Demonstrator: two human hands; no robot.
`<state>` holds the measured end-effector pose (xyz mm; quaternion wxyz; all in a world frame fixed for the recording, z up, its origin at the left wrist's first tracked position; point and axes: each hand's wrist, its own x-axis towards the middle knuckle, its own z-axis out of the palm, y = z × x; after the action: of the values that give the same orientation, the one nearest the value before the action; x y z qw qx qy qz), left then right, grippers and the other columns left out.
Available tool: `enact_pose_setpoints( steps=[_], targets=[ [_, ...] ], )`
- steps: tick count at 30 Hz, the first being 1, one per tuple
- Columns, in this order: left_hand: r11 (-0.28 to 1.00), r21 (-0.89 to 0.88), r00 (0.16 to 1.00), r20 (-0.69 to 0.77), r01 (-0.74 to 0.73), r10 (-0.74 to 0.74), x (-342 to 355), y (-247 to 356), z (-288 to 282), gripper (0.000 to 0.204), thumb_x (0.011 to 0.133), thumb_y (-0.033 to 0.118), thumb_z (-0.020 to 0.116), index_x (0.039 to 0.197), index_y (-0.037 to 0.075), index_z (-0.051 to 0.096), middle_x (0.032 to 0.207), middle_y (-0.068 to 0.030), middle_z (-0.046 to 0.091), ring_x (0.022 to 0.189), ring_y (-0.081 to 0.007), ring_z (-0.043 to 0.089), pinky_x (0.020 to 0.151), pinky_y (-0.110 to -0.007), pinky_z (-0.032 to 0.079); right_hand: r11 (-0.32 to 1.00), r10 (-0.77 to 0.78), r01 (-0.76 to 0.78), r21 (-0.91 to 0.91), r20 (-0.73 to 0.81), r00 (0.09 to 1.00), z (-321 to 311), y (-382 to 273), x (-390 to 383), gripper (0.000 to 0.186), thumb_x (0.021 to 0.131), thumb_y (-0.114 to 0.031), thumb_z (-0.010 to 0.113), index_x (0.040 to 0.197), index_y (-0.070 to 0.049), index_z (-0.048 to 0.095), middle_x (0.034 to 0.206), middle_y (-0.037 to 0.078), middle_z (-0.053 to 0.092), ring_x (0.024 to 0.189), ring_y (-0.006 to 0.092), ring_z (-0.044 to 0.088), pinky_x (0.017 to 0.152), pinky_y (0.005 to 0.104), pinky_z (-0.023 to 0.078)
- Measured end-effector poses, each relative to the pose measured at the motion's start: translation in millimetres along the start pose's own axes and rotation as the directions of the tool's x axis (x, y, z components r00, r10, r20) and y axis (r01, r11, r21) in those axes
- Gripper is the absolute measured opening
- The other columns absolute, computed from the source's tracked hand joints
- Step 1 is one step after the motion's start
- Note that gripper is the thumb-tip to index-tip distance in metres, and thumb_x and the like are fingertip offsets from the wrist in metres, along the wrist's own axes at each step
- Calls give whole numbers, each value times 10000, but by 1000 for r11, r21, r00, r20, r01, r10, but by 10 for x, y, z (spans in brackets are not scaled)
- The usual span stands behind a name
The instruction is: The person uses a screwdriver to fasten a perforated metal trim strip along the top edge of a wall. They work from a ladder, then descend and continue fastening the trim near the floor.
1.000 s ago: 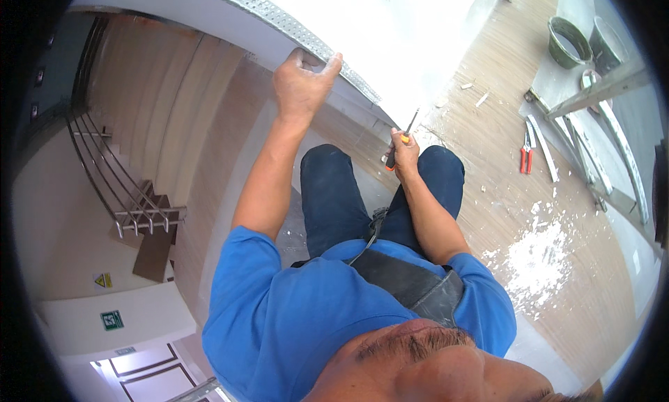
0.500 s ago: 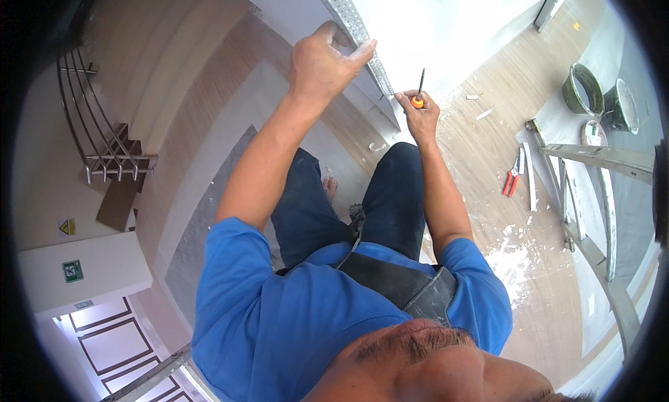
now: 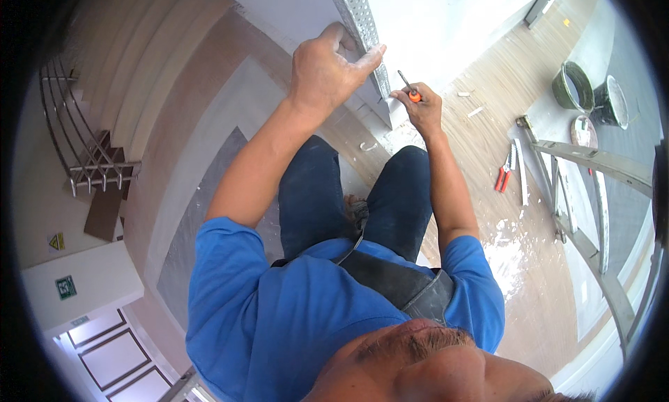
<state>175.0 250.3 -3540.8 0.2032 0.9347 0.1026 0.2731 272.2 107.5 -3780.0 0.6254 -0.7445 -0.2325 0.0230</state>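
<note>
With left hand (image 3: 325, 74), pinching perforated metal corner bead (image 3: 357, 13) at edge of white wall (image 3: 425, 25). With right hand (image 3: 426, 112), gripping orange-handled screwdriver (image 3: 414, 95) near bead.

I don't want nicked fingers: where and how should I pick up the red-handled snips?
Probably by the red handles, from the near left: the snips lie flat, blades pointing away from you, with a white strip close along their right.

Right of centre in the frame, the wood-patterned floor (image 3: 481, 140) carries red-handled snips (image 3: 505, 172), a white strip (image 3: 521, 175) beside them and scattered white debris (image 3: 503, 259) below.
</note>
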Motion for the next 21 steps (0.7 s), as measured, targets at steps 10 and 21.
enact_pose_setpoints(
  steps=[10, 21],
  targets=[
    [979, -194, 998, -10, -63, 62, 204, -612, -169, 393, 770, 317, 870, 711, 52, 585, 562, -114, 634, 491, -237, 648, 481, -321, 496, 979, 155, -145, -144, 64, 986, 391, -272, 299, 411, 744, -371, 905, 735, -37, 666, 697, 64, 652, 658, 158, 599, 627, 324, 494],
    [886, -360, 957, -106, -290, 270, 535, -1503, -201, 394, 731, 271, 910, 720, 61, 578, 587, -115, 614, 507, -272, 636, 497, -349, 502, 936, 349, -341, -80, 106, 931, 1047, -330, 639, 384, 744, -360, 902, 730, -32, 703, 724, 29, 627, 687, 134, 568, 652, 318, 466]
  ],
)
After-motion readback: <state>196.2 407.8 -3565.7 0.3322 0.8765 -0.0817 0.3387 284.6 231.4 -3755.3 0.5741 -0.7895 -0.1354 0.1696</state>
